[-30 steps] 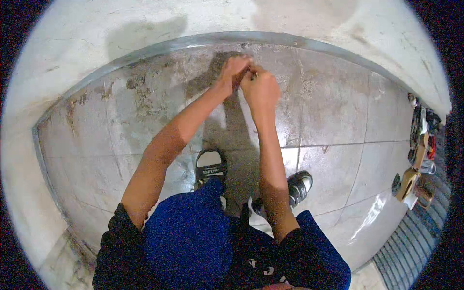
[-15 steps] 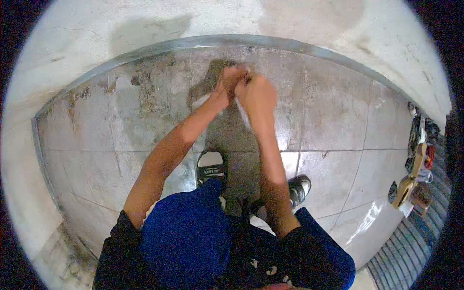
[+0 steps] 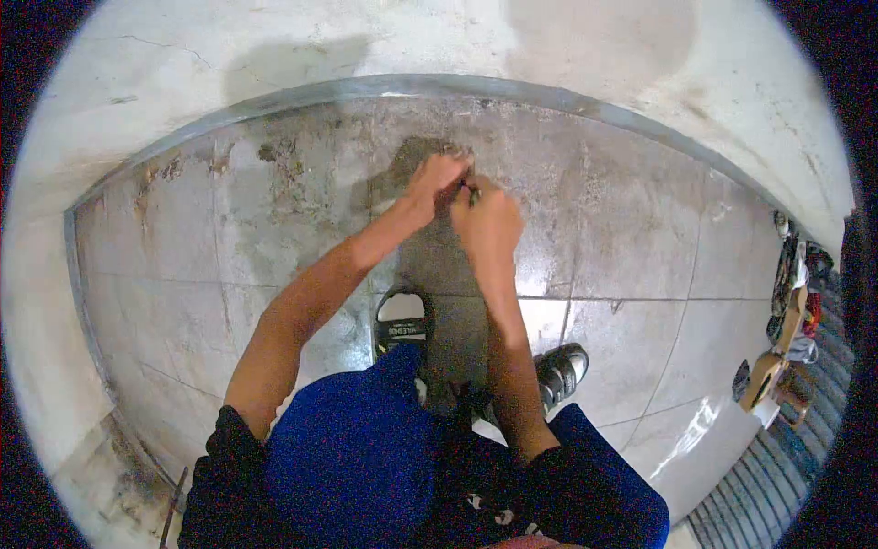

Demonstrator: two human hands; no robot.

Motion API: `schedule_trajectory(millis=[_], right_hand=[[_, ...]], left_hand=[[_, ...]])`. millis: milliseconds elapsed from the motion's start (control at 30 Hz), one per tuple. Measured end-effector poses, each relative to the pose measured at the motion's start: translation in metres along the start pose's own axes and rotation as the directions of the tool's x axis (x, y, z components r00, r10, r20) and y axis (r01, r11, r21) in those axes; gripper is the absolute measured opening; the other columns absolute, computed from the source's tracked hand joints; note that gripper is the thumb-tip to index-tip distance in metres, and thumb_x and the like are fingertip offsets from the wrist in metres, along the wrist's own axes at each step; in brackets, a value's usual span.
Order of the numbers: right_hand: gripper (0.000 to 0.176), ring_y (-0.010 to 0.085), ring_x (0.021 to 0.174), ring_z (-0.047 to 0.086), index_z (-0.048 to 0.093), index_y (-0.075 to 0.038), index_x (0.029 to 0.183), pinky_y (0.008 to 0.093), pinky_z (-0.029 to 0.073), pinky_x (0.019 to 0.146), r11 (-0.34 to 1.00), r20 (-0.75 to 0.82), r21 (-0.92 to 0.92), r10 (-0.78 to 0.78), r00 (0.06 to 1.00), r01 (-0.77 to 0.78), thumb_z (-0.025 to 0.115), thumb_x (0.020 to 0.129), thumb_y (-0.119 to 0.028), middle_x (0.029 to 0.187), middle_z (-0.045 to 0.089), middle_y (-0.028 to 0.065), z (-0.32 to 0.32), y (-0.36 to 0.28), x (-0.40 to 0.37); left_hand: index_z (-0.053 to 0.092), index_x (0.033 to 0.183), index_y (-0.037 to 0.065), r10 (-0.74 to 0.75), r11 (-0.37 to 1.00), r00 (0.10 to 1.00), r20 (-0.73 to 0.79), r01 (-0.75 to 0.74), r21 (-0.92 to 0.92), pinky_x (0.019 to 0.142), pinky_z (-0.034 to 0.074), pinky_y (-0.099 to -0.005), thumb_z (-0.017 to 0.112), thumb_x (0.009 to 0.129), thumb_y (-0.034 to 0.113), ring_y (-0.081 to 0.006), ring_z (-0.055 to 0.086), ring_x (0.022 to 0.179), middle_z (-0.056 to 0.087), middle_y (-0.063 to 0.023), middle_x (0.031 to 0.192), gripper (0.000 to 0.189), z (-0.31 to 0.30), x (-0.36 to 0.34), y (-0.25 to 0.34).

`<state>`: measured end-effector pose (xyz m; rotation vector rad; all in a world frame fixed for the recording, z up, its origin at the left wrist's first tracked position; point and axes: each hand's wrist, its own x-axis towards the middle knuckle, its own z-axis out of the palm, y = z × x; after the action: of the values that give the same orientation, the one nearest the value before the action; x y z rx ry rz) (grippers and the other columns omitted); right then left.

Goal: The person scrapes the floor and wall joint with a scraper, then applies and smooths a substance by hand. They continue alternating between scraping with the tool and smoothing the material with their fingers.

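Both of my arms reach out over the tiled floor, and the hands nearly meet. My left hand is at the upper left of the pair, its fingers bent towards the other hand. Close against it, my right hand is closed, with its back towards me. A small dark thing shows between the two hands, too small and blurred to name. The fingers of both hands are partly hidden, and I cannot make out what the left one grips.
Stained grey floor tiles run up to a pale wall. My sandals stand below the hands, under blue-clad knees. At the right, a cardboard piece and mixed clutter lie beside a ribbed grey surface.
Both hands sit slightly lower in view and remain together. White material that showed beside the wrists is out of sight. The floor and wall have shifted slightly downward, and my right sandal shows more.
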<state>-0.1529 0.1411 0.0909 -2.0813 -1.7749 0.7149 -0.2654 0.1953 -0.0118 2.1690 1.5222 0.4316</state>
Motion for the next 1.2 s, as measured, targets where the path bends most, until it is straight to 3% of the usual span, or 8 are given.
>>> schedule_trajectory(millis=[333, 467, 567, 700, 767, 867, 967, 1200], right_hand=[[0.021, 0.0367, 0.081, 0.062, 0.067, -0.008, 0.091, 0.0425, 0.049, 0.07, 0.994, 0.016, 0.086, -0.072, 0.997, 0.07, 0.06, 0.077, -0.022, 0.087, 0.064, 0.0202, -0.019, 0.014, 0.035], [0.032, 0.0381, 0.077, 0.062, 0.065, -0.009, 0.101, 0.044, 0.049, 0.069, 0.955, 0.021, 0.292, -0.058, 0.998, 0.049, 0.067, 0.072, -0.024, 0.083, 0.064, 0.0207, -0.017, 0.111, 0.028], [0.031, 0.0384, 0.077, 0.062, 0.065, -0.01, 0.101, 0.0446, 0.049, 0.068, 0.995, -0.215, 0.079, -0.046, 0.976, 0.064, 0.065, 0.074, -0.024, 0.082, 0.065, 0.0194, -0.022, 0.113, 0.041], [0.023, 0.0393, 0.076, 0.062, 0.066, -0.012, 0.094, 0.0463, 0.049, 0.066, 0.996, -0.13, 0.066, 0.074, 0.989, -0.066, 0.06, 0.077, -0.026, 0.079, 0.064, 0.0201, -0.025, 0.09, 0.058], [0.023, 0.0387, 0.077, 0.061, 0.066, -0.012, 0.095, 0.0431, 0.048, 0.066, 0.989, -0.233, 0.091, 0.133, 0.963, -0.114, 0.062, 0.076, -0.025, 0.08, 0.063, 0.0216, -0.033, 0.098, 0.06], [0.024, 0.0382, 0.079, 0.061, 0.066, -0.01, 0.096, 0.0417, 0.047, 0.068, 0.975, -0.298, 0.086, 0.221, 0.929, -0.205, 0.062, 0.076, -0.023, 0.08, 0.063, 0.0223, -0.052, 0.121, 0.066], [0.025, 0.038, 0.081, 0.061, 0.066, -0.008, 0.096, 0.0417, 0.047, 0.071, 0.966, -0.313, 0.1, 0.257, 0.914, -0.238, 0.061, 0.076, -0.022, 0.082, 0.063, 0.0219, -0.055, 0.135, 0.084], [0.032, 0.0374, 0.083, 0.062, 0.064, -0.002, 0.097, 0.0403, 0.047, 0.073, 0.967, -0.278, 0.256, 0.081, 0.957, -0.008, 0.063, 0.071, -0.02, 0.086, 0.063, 0.0241, -0.015, 0.103, 0.071]], left_hand=[[0.061, 0.09, 0.004, 0.052, 0.996, 0.958, -0.281, -0.07, -0.051, 0.069, 0.05, -0.0425, 0.06, 0.076, 0.014, -0.0315, 0.062, 0.081, 0.063, -0.0164, 0.084, 0.017, -0.005, 0.021, 0.002], [0.064, 0.095, 0.005, -0.009, 0.984, 0.996, -0.083, -0.006, -0.18, 0.081, 0.047, -0.0434, 0.063, 0.075, 0.014, -0.0367, 0.06, 0.085, 0.064, -0.0153, 0.094, 0.021, 0.001, -0.022, 0.029], [0.065, 0.094, 0.005, -0.108, 0.955, 0.994, 0.013, 0.108, -0.277, 0.077, 0.049, -0.0379, 0.065, 0.076, 0.016, -0.0297, 0.062, 0.082, 0.065, -0.0132, 0.09, 0.02, -0.014, -0.05, 0.039], [0.066, 0.091, 0.003, 0.072, 0.659, 0.903, 0.423, 0.275, -0.7, 0.076, 0.048, -0.0293, 0.064, 0.08, 0.022, -0.0139, 0.061, 0.084, 0.066, -0.0069, 0.09, 0.022, -0.116, -0.069, 0.067], [0.067, 0.086, 0.002, 0.094, 0.618, 0.912, 0.4, 0.261, -0.741, 0.07, 0.046, -0.028, 0.066, 0.079, 0.02, -0.0112, 0.058, 0.077, 0.065, -0.0048, 0.084, 0.02, -0.198, -0.084, 0.106], [0.068, 0.079, 0.007, 0.124, -0.012, 0.992, 0.023, 0.024, -1.0, 0.055, 0.049, -0.0289, 0.077, 0.064, 0.024, -0.0154, 0.062, 0.064, 0.064, -0.0118, 0.077, 0.024, -0.249, -0.12, 0.132], [0.068, 0.072, 0.01, 0.678, -0.136, 0.727, -0.108, -0.021, -0.991, 0.059, 0.05, -0.0282, 0.075, 0.066, 0.023, -0.0161, 0.063, 0.062, 0.063, -0.01, 0.066, 0.016, -0.318, -0.107, 0.138], [0.068, 0.074, 0.009, 0.703, -0.18, 0.67, -0.237, -0.156, -0.971, 0.06, 0.05, -0.0282, 0.074, 0.068, 0.022, -0.0156, 0.063, 0.063, 0.063, -0.0094, 0.069, 0.015, -0.329, -0.133, 0.163]])
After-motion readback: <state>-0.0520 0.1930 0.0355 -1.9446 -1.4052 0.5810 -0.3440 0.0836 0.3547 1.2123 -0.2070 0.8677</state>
